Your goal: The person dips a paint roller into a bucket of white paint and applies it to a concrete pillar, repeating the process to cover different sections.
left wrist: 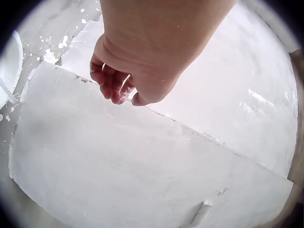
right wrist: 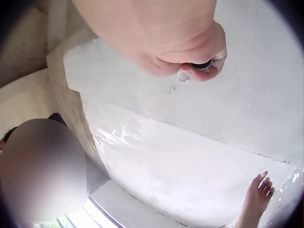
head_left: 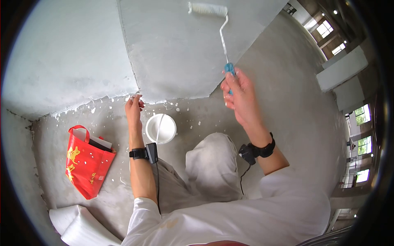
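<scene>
In the head view my right hand (head_left: 242, 96) grips the blue handle (head_left: 230, 69) of a paint roller, its white roller head (head_left: 208, 9) up against the grey-white wall panel (head_left: 164, 45). The right wrist view shows that hand (right wrist: 190, 52) curled round the dark handle end; the roller head is out of that view. My left hand (head_left: 134, 107) hangs near the wall's lower corner, fingers loosely bent with nothing in them, as the left wrist view of the hand (left wrist: 128, 71) also shows. Just right of it stands a white bucket (head_left: 174, 130) with a thin white stick across its mouth.
A red bag (head_left: 88, 164) with yellow characters lies on the floor at left, near a rolled white sheet (head_left: 82, 225). White paint spots mark the concrete floor along the wall's foot. Pale boards (head_left: 342, 69) and windows are at far right.
</scene>
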